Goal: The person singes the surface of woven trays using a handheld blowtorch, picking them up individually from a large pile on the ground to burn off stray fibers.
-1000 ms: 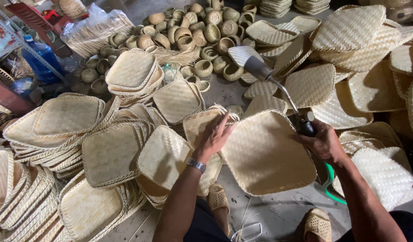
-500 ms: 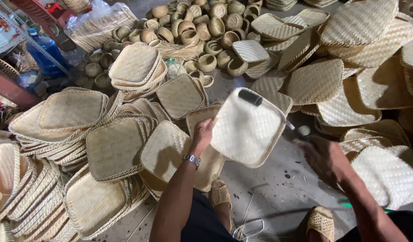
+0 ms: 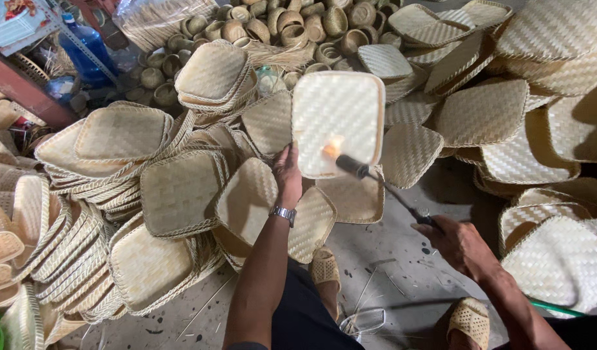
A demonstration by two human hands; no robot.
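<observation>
The person's left hand [image 3: 287, 174] is holding up a square woven tray [image 3: 338, 122] in the upper middle of the frame, the fingers clamped on its lower left edge so that its pale face is tilting toward the camera. A metal watch [image 3: 283, 214] is sitting on that wrist. The right hand [image 3: 455, 241], at the lower right, is gripping the handle of a long-necked gas torch [image 3: 383, 188], its fingers wrapped around the handle; the torch's dark nozzle is pointing up and to the left, and a small orange flame [image 3: 332, 148] is touching the lower part of the tray. Stacks of similar woven trays [image 3: 120, 139] are lying all around on the concrete floor [image 3: 402, 266], filling the left side and the upper right of the frame. Small round woven baskets [image 3: 292, 19] are crowding the top centre, and a blue water bottle [image 3: 84, 48] is standing at the upper left. At the bottom, the person's feet are showing in woven sandals [image 3: 468, 321], with a thin green hose [image 3: 554, 308] trailing at the lower right edge.
</observation>
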